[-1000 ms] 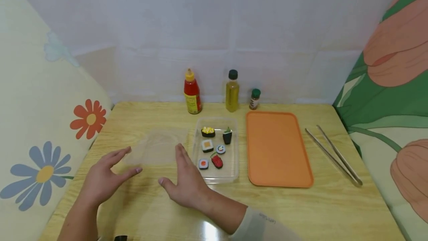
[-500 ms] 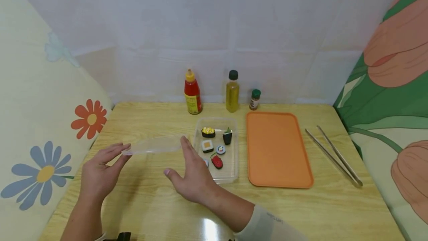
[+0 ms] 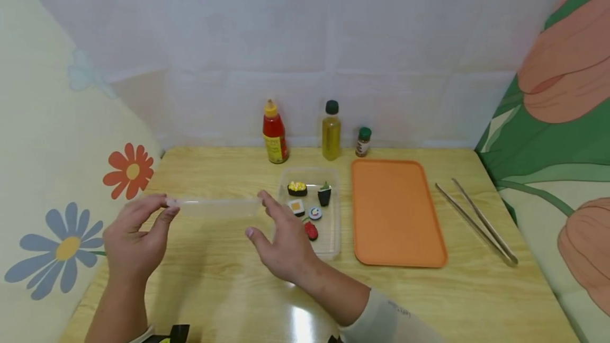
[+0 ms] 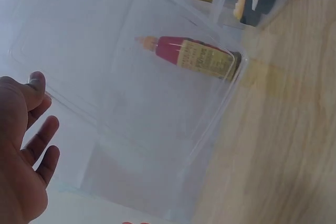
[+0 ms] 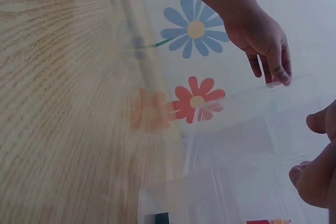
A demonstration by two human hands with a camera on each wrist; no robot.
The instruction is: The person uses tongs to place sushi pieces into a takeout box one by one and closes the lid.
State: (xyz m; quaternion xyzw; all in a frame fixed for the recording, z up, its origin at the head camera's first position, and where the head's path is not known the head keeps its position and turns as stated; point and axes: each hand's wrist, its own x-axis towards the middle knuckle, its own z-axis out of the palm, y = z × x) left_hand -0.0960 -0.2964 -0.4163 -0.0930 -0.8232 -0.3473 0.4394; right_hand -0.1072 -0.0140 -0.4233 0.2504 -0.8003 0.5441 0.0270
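My left hand [image 3: 138,242] pinches the left edge of a clear plastic lid [image 3: 214,207], which is lifted off the table and seen nearly edge-on in the head view. In the left wrist view the lid [image 4: 152,98] spreads out from the thumb and fingertips. My right hand [image 3: 288,245] is by the lid's right end, thumb and fingers spread; whether its fingertips touch the lid I cannot tell. Partly behind that hand stands a clear plastic container [image 3: 329,252] with several toy sushi pieces, among them a corn-topped one [image 3: 297,189] and a red one [image 3: 311,231].
An orange tray [image 3: 397,213] lies right of the container, with metal tongs [image 3: 476,221] beyond it. Along the back stand a red sauce bottle [image 3: 274,136], an oil bottle [image 3: 331,134] and a small green-capped jar [image 3: 363,143]. Patterned cloths flank the table [image 3: 238,290].
The lid, lying on the table earlier, has been gripped by my left hand, raised and tilted edge-on. My right hand has shifted right, over part of the container, hiding one sushi piece.
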